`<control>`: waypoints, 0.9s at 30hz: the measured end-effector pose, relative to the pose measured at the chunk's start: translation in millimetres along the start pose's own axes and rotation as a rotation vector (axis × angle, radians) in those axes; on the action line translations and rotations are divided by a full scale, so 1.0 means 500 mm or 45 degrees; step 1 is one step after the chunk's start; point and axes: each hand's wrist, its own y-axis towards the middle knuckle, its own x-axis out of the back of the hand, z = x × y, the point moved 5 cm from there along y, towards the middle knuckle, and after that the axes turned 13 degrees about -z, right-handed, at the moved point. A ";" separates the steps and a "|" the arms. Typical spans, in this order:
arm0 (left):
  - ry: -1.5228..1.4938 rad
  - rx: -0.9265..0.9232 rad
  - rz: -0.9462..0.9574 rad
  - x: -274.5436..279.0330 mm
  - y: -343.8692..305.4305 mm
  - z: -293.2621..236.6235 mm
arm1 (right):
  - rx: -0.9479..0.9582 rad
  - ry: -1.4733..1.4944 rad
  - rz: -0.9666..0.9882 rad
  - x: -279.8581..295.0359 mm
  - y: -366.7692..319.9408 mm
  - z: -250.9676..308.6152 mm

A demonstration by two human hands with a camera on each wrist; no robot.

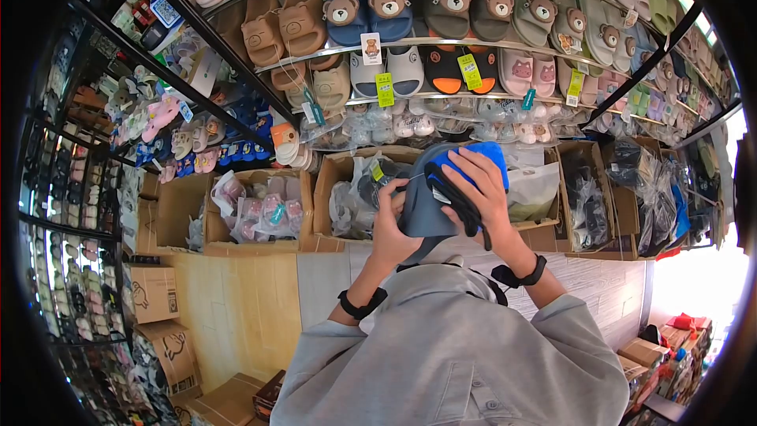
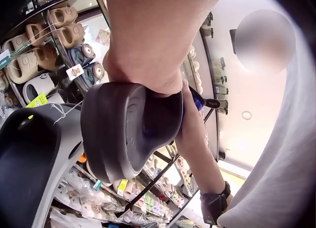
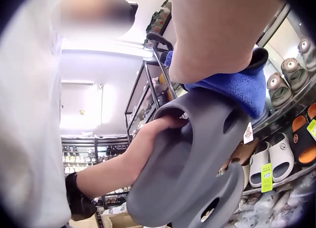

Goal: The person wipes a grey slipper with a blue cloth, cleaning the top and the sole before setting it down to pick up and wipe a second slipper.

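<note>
A pair of grey slippers (image 1: 428, 219), joined by a thin string, is held up in front of the chest. My left hand (image 1: 392, 229) grips one slipper at its side; in the right wrist view its fingertips reach into the foot opening of that slipper (image 3: 202, 124). The second slipper (image 3: 219, 198) hangs alongside. With curled fingers, my right hand (image 1: 482, 189) holds a blue fluffy duster (image 1: 497, 159) with a black handle (image 2: 212, 103) against the upper part of the slipper. In the right wrist view the blue pile (image 3: 232, 90) lies right at the slipper's strap.
Shelves of slippers (image 1: 378, 8) with tags rise in front. Below them stand cardboard boxes (image 1: 260, 248) of bagged slippers. Another shoe rack (image 1: 71, 229) is on the left, with cartons (image 1: 154, 292) on the floor by it.
</note>
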 end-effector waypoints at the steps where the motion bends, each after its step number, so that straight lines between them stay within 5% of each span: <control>1: -0.003 0.017 0.000 -0.003 0.000 0.000 | -0.012 -0.027 0.018 -0.002 0.000 0.012; 4: -0.029 -0.026 -0.001 -0.008 0.010 -0.001 | 0.097 -0.020 0.063 -0.015 -0.018 0.045; 8: -0.188 0.266 -0.048 0.002 0.015 0.061 | 0.524 0.008 0.371 -0.026 -0.057 0.066; 12: -0.057 -0.036 0.033 -0.005 0.024 0.010 | 0.455 0.085 0.372 -0.009 -0.047 0.035; 18: 0.000 -0.051 0.022 -0.024 0.036 0.012 | 0.062 0.025 0.144 -0.002 -0.033 0.006; 24: -0.030 0.077 0.064 -0.027 0.048 0.027 | 0.458 -0.045 0.317 -0.016 -0.074 0.049; 27: -0.012 -0.004 0.078 -0.030 0.050 0.030 | 0.361 -0.003 0.318 0.000 -0.070 0.024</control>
